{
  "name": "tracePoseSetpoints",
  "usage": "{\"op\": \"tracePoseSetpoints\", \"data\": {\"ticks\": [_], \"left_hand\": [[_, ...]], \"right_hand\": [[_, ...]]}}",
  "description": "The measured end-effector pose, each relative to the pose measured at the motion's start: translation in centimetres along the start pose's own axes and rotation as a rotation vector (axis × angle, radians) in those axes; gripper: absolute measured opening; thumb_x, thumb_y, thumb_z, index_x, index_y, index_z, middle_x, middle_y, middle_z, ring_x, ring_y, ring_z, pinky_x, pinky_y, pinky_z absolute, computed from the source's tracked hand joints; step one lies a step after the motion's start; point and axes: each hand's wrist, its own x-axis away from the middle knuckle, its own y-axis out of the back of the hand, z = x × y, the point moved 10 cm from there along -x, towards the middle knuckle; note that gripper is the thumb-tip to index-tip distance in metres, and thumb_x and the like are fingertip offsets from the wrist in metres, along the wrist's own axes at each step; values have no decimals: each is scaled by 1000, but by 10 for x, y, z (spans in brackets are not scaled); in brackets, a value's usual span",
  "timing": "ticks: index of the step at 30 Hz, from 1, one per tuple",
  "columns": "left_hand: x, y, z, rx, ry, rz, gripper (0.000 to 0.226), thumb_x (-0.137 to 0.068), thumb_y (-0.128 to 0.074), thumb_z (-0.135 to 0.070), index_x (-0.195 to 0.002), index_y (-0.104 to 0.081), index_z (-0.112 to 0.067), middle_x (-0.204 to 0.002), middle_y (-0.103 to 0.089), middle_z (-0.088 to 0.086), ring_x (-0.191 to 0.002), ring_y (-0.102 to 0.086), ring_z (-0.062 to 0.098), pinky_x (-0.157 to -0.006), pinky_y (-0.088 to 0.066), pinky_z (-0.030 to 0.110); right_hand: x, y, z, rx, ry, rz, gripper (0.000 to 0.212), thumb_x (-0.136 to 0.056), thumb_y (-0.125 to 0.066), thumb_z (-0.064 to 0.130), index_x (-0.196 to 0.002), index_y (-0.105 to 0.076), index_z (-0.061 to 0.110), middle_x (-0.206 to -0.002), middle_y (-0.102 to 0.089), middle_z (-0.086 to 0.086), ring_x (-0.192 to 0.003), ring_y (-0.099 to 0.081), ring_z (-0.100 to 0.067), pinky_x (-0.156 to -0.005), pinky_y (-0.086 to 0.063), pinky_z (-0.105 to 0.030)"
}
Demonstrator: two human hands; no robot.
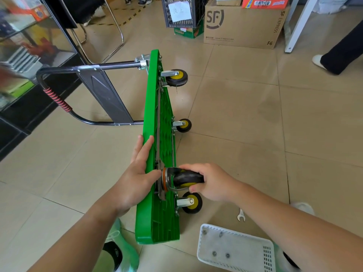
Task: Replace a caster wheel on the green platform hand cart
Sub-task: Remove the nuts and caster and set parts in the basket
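Over by the glass cabinet [29, 46] on the left, the cart's black handle [117, 65] sticks out sideways, because the green platform [151, 107] is stood up on its long edge on the tiled floor with its ribbed underside facing right. The person's left hand [137, 173] lies along the platform's upper edge, fingers straight and flat on the plastic, thumb reaching towards the metal mounting plate; it steadies the cart rather than gripping it. Right beside it, at the upper near corner of the underside, is the caster wheel [186, 177], its plate against the platform, and the right hand [212, 183] has its fingers wrapped round the black tyre. The three other casters [184, 125] look bolted on. To the right, near the person's forearm, a wrench [240, 214] lies on the floor, and below it a white basket [202, 242] holds a few loose nuts [214, 253]. To my eye the job is about halfway: the fasteners are out and the caster is loose in the hand, though I can't tell whether it is the old one coming away or the new one being offered up. Either way, seating it, threading the nuts, tightening with the wrench and setting the cart back on its wheels are all left to do.
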Motion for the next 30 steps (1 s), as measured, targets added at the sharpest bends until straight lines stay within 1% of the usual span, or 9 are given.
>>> {"op": "tracePoseSetpoints", "data": {"ticks": [6, 8, 10, 12, 15, 17, 20, 25, 30], "left_hand": [[1, 0, -2, 5, 0, 5, 91, -96, -62, -7, -157, -10, -48, -159, 15, -37, -137, -5, -21, -102, -25, 9], [1, -1, -2, 3, 8, 8, 92, -95, -63, -6, -158, -10, -48, -159, 16, -37, -136, -5, -22, -96, -27, 2], [1, -2, -1, 0, 16, 15, 93, -94, -63, -5, -158, -10, -47, -159, 16, -37, -128, -7, -34, -83, -28, -9], [0, -2, 0, -3, 22, 18, 94, -94, -63, -4, -158, -10, -46, -159, 15, -36, -117, -8, -43, -77, -28, -12], [0, -2, 0, 2, 20, 23, 94, -94, -63, -4, -158, -10, -49, -159, 15, -38, -132, -8, -28, -82, -29, -9], [1, -3, 0, 7, 21, 25, 94, -94, -63, -4, -157, -10, -50, -158, 15, -39, -134, -7, -22, -84, -30, -7], [1, -3, 0, 15, 28, 31, 94, -95, -61, -2, -157, -9, -51, -158, 15, -40, -132, -11, -26, -81, -35, -6], [0, -3, 1, 4, 35, 30, 94, -95, -60, -1, -158, -9, -47, -158, 16, -38, -110, -10, -43, -75, -36, -9], [0, -3, -1, 7, 24, 23, 95, -94, -61, -1, -158, -10, -49, -159, 16, -37, -132, -10, -25, -75, -38, -7]], "right_hand": [[-4, -2, 1, -2, 3, 14, 67, -85, -77, 14, -140, -52, 42, -126, -66, 17, -115, -61, -7, -105, -48, -37], [-4, -3, 0, -2, 2, 15, 67, -84, -78, 14, -140, -52, 42, -126, -66, 17, -116, -61, -7, -105, -48, -37], [-4, -3, -1, -5, -1, 12, 67, -84, -78, 13, -139, -53, 42, -125, -66, 18, -115, -61, -6, -105, -48, -36], [-5, -4, -1, -6, -3, 17, 67, -83, -78, 13, -138, -53, 43, -124, -67, 19, -115, -61, -6, -104, -48, -35], [-6, -5, -3, -7, -10, 25, 67, -84, -78, 15, -139, -52, 44, -125, -66, 19, -115, -61, -6, -104, -48, -36], [-7, -5, -3, -10, -9, 24, 68, -84, -78, 16, -140, -52, 43, -126, -66, 18, -116, -61, -6, -104, -48, -37], [-8, -5, -1, -12, -3, 25, 67, -84, -78, 15, -140, -53, 42, -127, -66, 17, -116, -60, -7, -105, -48, -37], [-10, -6, -2, -21, -6, 19, 68, -84, -78, 15, -140, -51, 42, -129, -65, 16, -119, -60, -8, -107, -47, -40], [-12, -10, -4, -26, -3, 10, 70, -82, -79, 16, -140, -50, 43, -131, -64, 15, -122, -59, -9, -108, -46, -42]]}}
